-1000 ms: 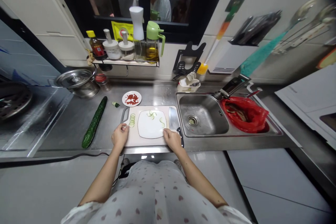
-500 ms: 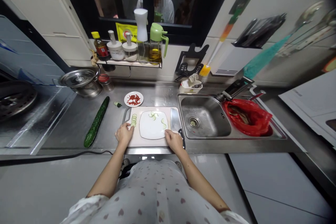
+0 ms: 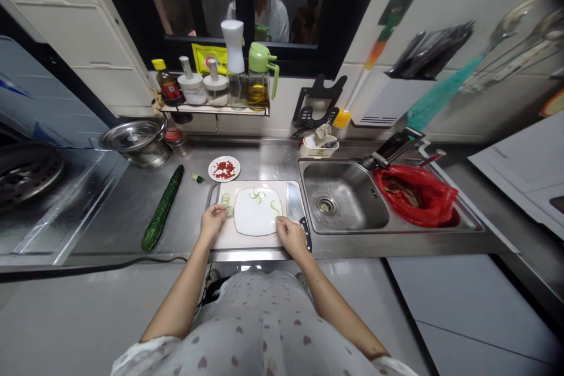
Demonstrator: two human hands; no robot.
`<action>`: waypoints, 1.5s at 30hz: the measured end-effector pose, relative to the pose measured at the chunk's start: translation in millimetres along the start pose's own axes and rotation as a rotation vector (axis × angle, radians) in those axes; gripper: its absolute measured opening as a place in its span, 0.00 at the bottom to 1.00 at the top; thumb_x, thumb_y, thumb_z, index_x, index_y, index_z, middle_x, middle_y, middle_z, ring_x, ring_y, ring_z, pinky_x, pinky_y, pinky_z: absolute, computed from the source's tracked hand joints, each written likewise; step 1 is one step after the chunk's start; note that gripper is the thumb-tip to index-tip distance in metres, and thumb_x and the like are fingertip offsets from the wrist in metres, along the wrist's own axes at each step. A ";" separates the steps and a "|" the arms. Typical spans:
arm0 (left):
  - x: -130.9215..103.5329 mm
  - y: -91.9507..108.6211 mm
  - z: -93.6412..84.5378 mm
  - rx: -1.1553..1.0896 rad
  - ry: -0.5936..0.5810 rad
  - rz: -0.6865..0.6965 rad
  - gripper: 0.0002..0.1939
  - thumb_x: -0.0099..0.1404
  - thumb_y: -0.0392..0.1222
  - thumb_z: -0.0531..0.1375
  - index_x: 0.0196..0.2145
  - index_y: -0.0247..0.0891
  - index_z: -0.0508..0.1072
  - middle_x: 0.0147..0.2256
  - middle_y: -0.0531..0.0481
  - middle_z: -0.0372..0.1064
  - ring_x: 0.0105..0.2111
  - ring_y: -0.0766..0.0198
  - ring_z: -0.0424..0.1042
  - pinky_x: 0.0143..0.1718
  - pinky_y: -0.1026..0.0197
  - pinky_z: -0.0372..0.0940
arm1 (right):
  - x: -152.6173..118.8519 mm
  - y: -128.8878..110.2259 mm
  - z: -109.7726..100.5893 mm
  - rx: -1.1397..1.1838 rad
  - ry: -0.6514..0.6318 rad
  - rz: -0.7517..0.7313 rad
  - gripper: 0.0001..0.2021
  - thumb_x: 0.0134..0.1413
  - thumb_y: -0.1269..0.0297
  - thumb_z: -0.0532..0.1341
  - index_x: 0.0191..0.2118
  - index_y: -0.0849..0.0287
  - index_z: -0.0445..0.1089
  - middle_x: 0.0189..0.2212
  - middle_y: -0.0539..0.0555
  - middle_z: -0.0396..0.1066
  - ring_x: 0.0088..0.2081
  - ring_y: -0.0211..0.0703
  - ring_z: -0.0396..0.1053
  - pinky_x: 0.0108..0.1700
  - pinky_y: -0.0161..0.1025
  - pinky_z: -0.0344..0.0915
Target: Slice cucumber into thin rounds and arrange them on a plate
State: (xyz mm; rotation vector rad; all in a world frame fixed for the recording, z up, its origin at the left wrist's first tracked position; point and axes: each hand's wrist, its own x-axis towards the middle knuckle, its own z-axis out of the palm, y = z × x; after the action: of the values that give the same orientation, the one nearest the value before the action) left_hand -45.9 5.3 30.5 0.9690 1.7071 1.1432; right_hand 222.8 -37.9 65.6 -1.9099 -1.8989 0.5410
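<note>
A white square plate (image 3: 256,220) lies on the pale cutting board (image 3: 229,238), with thin cucumber pieces (image 3: 258,195) fanned near its top and more at its right side. My left hand (image 3: 214,222) pinches a cucumber slice (image 3: 230,211) by the plate's left edge. Just above it, a short row of cucumber slices (image 3: 225,198) rests on the board. My right hand (image 3: 291,234) is closed at the plate's right rim; whether its fingertips grip the rim or something small is unclear. A knife (image 3: 293,201) lies along the board's right side.
Left of the board lies a whole cucumber (image 3: 163,209). A small plate of red pieces (image 3: 224,169) sits behind the board. On the right are the sink (image 3: 348,200) and a red bag (image 3: 416,197). A lidded pot (image 3: 141,144) stands at the back left.
My left hand has lifted slightly and now holds one slice, drawn from the row toward the plate. My right hand stays at the plate's right rim.
</note>
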 end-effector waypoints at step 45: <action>-57.6 87.3 37.2 -0.378 -0.422 -0.096 0.29 0.46 0.45 0.67 0.47 0.37 0.68 0.21 0.60 0.60 0.20 0.75 0.57 0.23 0.70 0.50 | 43.0 -68.4 -21.2 0.749 -0.167 -0.132 0.06 0.48 0.64 0.58 0.26 0.59 0.69 0.27 0.50 0.72 0.33 0.39 0.69 0.37 0.35 0.62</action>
State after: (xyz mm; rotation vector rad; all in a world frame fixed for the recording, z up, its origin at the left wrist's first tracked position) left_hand 21.0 -11.4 117.6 0.8107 1.1382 1.0590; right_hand 176.2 5.3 119.9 -1.2720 -1.5690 1.1929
